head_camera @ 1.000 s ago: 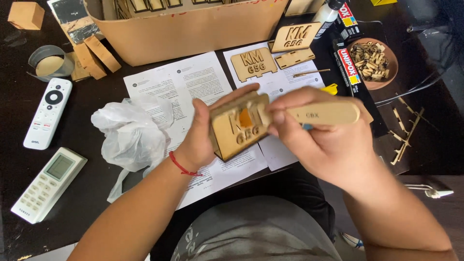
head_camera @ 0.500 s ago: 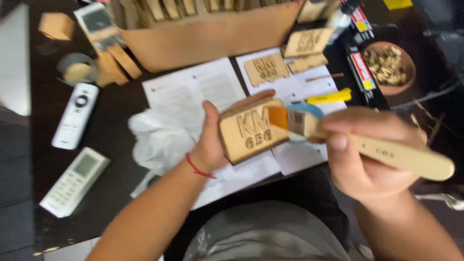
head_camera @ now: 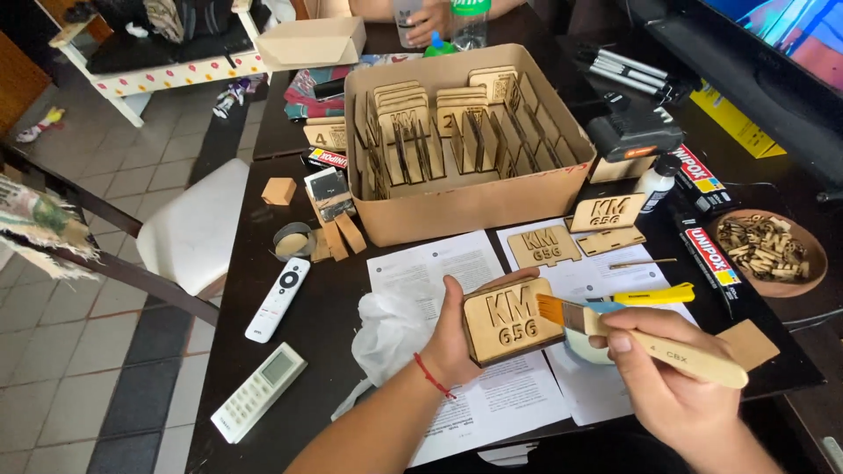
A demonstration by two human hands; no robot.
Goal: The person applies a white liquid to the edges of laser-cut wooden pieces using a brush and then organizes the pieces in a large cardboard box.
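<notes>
The cardboard box [head_camera: 465, 206] of stacked wooden plates sat at the back of the dark table [head_camera: 334, 351], printed sheets [head_camera: 439, 263] spread before it. My left hand [head_camera: 457, 338] gripped the wooden plaque [head_camera: 514, 320] from behind, tilted up over the papers, cut characters facing me. My right hand [head_camera: 672, 386] was clenched round the flat brush [head_camera: 650, 338], bristles touching the plaque's right edge. I judged this the coating step; next called for an even stroke across the face. The pale pot [head_camera: 581, 349] under the brush was mostly hidden, contents unclear.
</notes>
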